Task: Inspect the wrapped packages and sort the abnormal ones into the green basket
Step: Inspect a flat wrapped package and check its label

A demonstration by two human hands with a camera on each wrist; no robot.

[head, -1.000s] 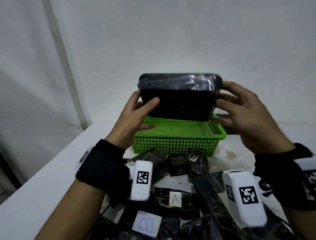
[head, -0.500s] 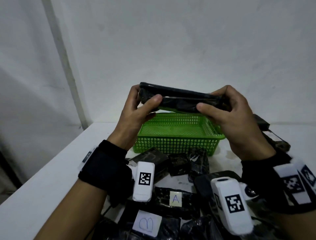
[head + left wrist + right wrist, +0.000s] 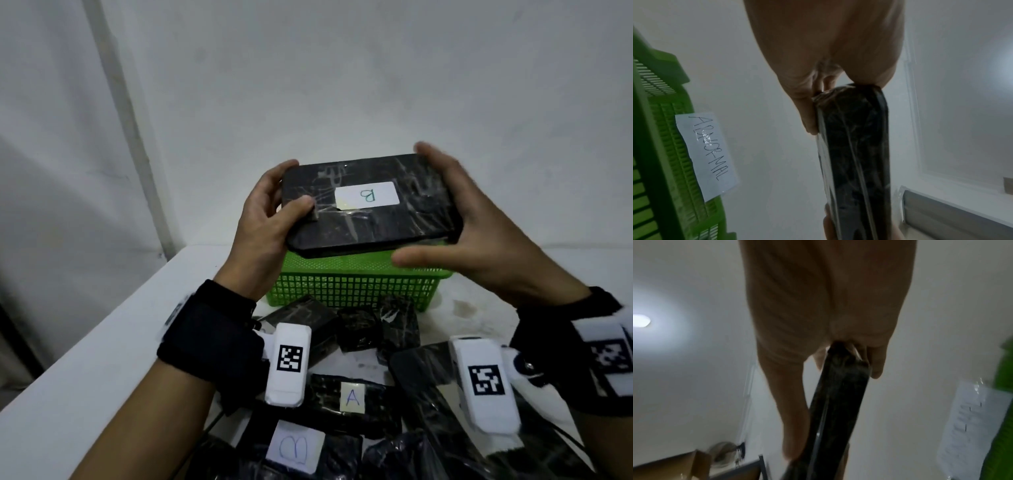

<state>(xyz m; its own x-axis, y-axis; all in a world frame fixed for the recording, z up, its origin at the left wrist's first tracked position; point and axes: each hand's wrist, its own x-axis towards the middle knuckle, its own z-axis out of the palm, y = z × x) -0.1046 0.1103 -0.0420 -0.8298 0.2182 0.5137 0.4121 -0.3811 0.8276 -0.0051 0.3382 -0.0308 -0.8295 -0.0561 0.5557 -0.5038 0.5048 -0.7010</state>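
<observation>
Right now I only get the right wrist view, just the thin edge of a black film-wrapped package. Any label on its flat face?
Observer: Yes, the black film-wrapped package shows a white sticker marked B on top.
Operator: Is the other hand holding it too?
Observer: Yes, the left hand grips its left end, thumb on top.
Operator: What's written on the blurred paper by the green plastic basket?
Observer: The paper tag on the green mesh basket reads ABNORMAL.

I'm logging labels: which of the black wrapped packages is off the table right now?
The one with the white B label, gripped at its ends by the left hand and right hand above the green basket. The others lie on the table.
</observation>
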